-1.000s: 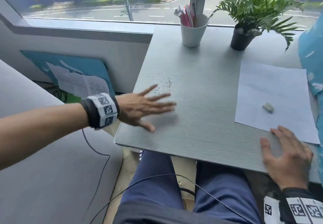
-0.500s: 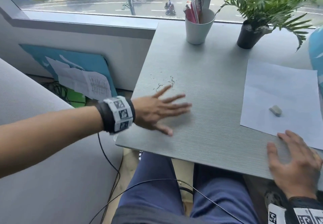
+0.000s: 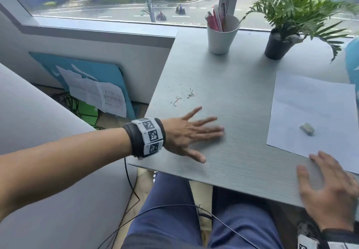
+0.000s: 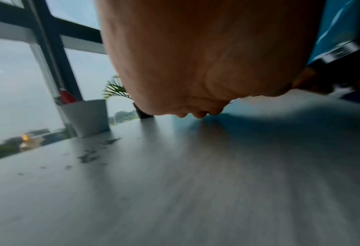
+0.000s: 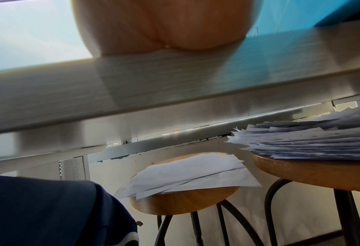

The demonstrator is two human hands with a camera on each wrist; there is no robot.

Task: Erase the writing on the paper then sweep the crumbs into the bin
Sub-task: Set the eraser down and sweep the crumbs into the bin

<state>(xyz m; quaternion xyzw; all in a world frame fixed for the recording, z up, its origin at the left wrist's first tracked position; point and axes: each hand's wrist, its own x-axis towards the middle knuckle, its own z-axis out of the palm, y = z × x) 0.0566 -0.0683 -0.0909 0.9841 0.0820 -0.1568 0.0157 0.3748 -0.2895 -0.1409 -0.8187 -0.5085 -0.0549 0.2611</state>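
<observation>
A white sheet of paper (image 3: 314, 113) lies on the right of the grey table (image 3: 223, 78), with a small grey eraser (image 3: 307, 129) resting on it. Dark eraser crumbs (image 3: 182, 97) are scattered near the table's left edge and show blurred in the left wrist view as crumbs (image 4: 90, 154). My left hand (image 3: 192, 134) lies flat with spread fingers on the table, just nearer than the crumbs. My right hand (image 3: 328, 188) rests flat on the table's near edge below the paper, holding nothing. No bin is in view.
A white cup (image 3: 222, 35) of pens and a potted plant (image 3: 281, 41) stand at the back by the window. Left of the table, papers lean on a blue board (image 3: 93, 85). Under the table are two wooden stools (image 5: 185, 199) stacked with paper.
My left hand has slid a little to the right across the table, staying flat. My right hand has not left the near edge. The crumbs have not moved.
</observation>
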